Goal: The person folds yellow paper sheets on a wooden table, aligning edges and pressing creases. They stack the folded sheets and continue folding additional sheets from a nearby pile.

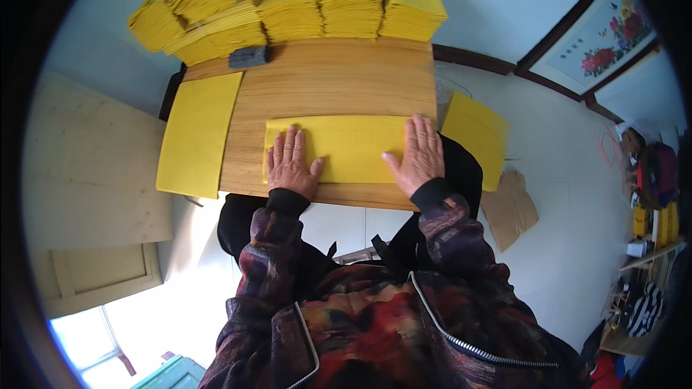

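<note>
A folded yellow sheet (349, 148), paper or thin cloth, lies lengthwise along the near edge of the wooden table (331, 79). My left hand (291, 162) rests flat on its left end, fingers stretched out and pointing away from me. On the right end lies my right hand (417, 157), palm down, with the thumb spread toward the middle. Neither hand grips anything. Left of the sheet, a flat yellow piece (200, 133) hangs slightly over the table's left edge.
Tall stacks of folded yellow sheets (349, 0) line the table's far side. A small dark grey block (247, 56) sits before them. More yellow sheets (476, 137) and brown cardboard (510, 209) are right of the table. Cluttered shelves (652, 256) stand far right.
</note>
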`<action>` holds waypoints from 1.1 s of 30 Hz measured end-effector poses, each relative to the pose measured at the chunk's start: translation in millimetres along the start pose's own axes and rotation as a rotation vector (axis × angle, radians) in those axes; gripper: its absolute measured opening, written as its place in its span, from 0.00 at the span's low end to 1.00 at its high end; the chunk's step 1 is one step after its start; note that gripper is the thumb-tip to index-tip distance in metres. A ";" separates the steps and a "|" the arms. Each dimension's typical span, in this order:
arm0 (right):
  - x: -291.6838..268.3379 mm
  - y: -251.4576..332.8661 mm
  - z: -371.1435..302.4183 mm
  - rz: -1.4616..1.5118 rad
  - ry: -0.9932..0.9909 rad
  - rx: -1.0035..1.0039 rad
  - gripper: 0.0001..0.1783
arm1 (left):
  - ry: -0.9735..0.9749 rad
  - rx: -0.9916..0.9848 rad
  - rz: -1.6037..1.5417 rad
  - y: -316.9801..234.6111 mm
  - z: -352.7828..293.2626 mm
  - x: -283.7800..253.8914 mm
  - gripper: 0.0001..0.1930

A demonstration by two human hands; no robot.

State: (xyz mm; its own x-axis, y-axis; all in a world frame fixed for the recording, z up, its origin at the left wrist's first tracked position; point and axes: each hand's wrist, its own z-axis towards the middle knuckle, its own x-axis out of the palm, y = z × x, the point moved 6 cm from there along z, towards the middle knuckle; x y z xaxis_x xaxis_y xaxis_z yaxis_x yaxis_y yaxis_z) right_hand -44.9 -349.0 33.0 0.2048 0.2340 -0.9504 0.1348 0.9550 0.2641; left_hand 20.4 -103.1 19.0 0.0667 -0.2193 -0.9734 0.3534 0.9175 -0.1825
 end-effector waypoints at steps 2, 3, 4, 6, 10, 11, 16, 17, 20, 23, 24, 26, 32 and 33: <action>2.0 -4.7 -1.5 -0.028 0.009 0.006 0.47 | 0.006 -0.038 -0.043 8.2 1.2 -3.9 0.36; 1.7 -5.3 -2.5 -0.027 -0.017 -0.011 0.47 | 0.013 -0.070 -0.069 8.8 2.3 -6.7 0.36; 4.2 -6.2 -2.7 -0.039 -0.006 -0.003 0.47 | 0.090 -0.147 -0.067 11.5 4.3 -7.7 0.36; 7.0 -5.8 -2.4 -0.049 -0.019 -0.010 0.47 | 0.167 -0.233 0.168 -6.3 13.3 -9.3 0.32; 6.6 -4.4 -2.7 -0.070 -0.045 -0.042 0.45 | 0.150 0.176 0.120 -122.2 27.4 11.5 0.29; 6.2 -5.6 -2.3 -0.100 -0.032 -0.033 0.44 | 0.219 0.230 0.003 -134.5 29.6 19.6 0.31; 2.3 -4.1 -5.7 -0.087 -0.041 -0.056 0.44 | 0.057 0.014 -0.079 -55.3 29.1 12.1 0.36; 3.3 -4.0 -5.9 -0.088 -0.024 -0.048 0.44 | 0.034 -0.024 -0.063 -30.0 27.9 6.7 0.36; 3.6 -3.7 -3.9 -0.101 0.009 -0.030 0.45 | -0.002 -0.108 -0.006 19.2 26.1 -5.7 0.33; -2.1 -2.3 -0.8 -0.083 0.069 0.000 0.44 | 0.009 -0.116 -0.017 27.6 25.9 -5.8 0.33; -3.6 -2.9 0.1 -0.083 0.129 0.032 0.44 | 0.019 -0.127 0.003 27.8 26.0 -4.5 0.33; -8.0 -0.8 1.5 -0.086 0.229 0.127 0.42 | 0.012 -0.127 0.029 26.9 25.7 -2.9 0.33; 20.6 142.5 19.6 0.160 -0.029 -0.318 0.31 | 0.013 -0.127 0.021 28.1 27.9 -1.9 0.34; 32.7 156.3 27.1 0.183 0.013 -0.296 0.30 | 0.060 -0.141 0.040 29.0 29.1 -0.5 0.34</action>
State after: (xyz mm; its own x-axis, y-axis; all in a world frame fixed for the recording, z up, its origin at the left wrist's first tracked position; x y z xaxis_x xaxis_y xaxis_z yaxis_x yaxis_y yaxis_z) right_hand 9.1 -197.1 47.6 0.1868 0.4067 -0.8943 -0.1906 0.9080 0.3731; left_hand 57.8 -86.1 18.3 0.0203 -0.1653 -0.9860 0.2164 0.9636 -0.1571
